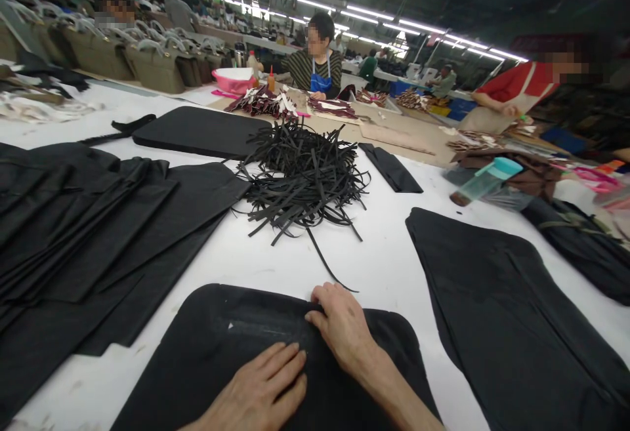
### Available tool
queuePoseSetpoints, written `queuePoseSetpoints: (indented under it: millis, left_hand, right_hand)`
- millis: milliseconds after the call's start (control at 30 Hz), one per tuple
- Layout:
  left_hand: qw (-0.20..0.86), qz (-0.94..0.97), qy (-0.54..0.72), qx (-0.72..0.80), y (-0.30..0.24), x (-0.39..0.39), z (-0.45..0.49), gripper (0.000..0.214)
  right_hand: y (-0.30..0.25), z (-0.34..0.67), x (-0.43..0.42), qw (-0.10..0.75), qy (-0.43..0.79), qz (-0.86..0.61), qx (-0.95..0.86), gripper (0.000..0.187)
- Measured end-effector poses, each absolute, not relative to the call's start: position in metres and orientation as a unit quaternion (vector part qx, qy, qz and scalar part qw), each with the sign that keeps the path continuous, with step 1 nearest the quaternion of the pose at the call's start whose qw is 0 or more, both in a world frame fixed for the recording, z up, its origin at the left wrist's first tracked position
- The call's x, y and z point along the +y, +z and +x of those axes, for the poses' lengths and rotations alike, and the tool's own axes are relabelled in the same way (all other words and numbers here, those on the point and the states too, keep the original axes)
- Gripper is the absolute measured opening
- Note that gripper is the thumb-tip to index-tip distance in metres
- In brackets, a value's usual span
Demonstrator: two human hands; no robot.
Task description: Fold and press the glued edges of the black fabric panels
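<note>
Hands pressing flat on a black fabric panel at the near edge of the white tabletop.

Left hand [260, 388] lies open, palm down, on the black fabric panel [207, 352], gripping nothing. Right hand [342, 326] rests on the panel's far edge with fingers bent; whether it pinches the cloth I cannot tell. Just beyond the panel, toward the middle of the tabletop [384, 254], sits a heap of black strips [305, 175]. Stacked black fabric sheets [88, 221] cover the left edge, another black sheet [512, 313] the right. A teal-capped bottle [485, 180] lies on its side farther right.
</note>
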State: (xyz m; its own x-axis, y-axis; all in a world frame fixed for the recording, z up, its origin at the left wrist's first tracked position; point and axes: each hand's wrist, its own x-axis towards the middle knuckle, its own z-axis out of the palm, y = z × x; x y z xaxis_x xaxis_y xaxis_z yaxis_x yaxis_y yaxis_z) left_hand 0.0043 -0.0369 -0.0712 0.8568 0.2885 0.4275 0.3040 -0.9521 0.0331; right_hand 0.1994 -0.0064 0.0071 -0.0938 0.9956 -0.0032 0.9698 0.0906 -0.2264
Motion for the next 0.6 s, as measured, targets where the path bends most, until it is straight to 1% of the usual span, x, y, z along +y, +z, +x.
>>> queuePoseSetpoints:
  millis: [133,233,300,367,433,500,600]
  left_hand:
    - [0.012,-0.97,-0.193,-0.147,-0.067,-0.035,0.0,0.041]
    - [-0.007,-0.971,-0.184,-0.151,-0.063,-0.033,-0.002,0.043]
    - [-0.019,-0.97,-0.179,-0.162,-0.064,-0.032,-0.003,0.046]
    - [-0.031,-0.97,-0.174,-0.167,-0.065,-0.034,-0.004,0.051]
    - [-0.047,-0.969,-0.162,-0.183,-0.06,-0.036,-0.007,0.057]
    - [-0.07,-0.964,-0.149,-0.211,-0.048,-0.039,-0.009,0.061]
    - [-0.111,-0.95,-0.154,-0.249,-0.024,-0.039,-0.007,0.062]
  right_hand:
    - [0.014,0.211,-0.007,0.071,0.12,-0.65,-0.747,0.015]
    - [0.016,0.216,-0.014,0.068,0.1,-0.64,-0.759,0.018]
    - [0.017,0.217,-0.019,0.095,0.045,-0.648,-0.754,0.018]
    - [0.021,0.218,-0.024,0.157,-0.036,-0.645,-0.746,0.017]
    - [0.029,0.218,-0.028,0.212,-0.11,-0.622,-0.745,0.021]
    - [0.041,0.218,-0.031,0.224,-0.147,-0.591,-0.761,0.026]
    - [0.056,0.219,-0.035,0.201,-0.163,-0.552,-0.793,0.033]
